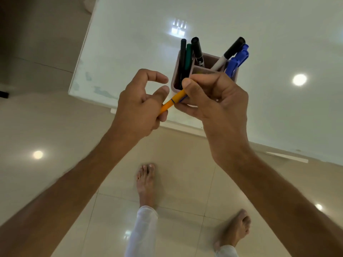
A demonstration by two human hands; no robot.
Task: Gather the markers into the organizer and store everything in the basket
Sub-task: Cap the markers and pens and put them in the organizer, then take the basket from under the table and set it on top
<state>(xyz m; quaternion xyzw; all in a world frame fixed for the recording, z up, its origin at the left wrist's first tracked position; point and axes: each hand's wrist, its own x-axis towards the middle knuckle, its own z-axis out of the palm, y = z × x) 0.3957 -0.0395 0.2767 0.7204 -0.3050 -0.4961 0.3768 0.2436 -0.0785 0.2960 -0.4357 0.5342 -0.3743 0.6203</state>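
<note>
Both hands meet just in front of the organizer [205,68], which stands on the white bench [130,43] near its front edge. Left hand [141,104] grips the tail of an orange marker [173,102] in its lower fingers, with forefinger and thumb loosely curled apart above it. Right hand [220,97] pinches the marker's other end between thumb and fingers, right at the organizer's 6 o'clock wall. Black and green markers [186,56] stand in the compartment at 9 o'clock; a black-capped one and blue markers [238,56] lean out toward 2 o'clock. By my reading, gathering is near its end. Next, the orange marker wants tipping upright and dropping into a compartment. No basket is in view.
</note>
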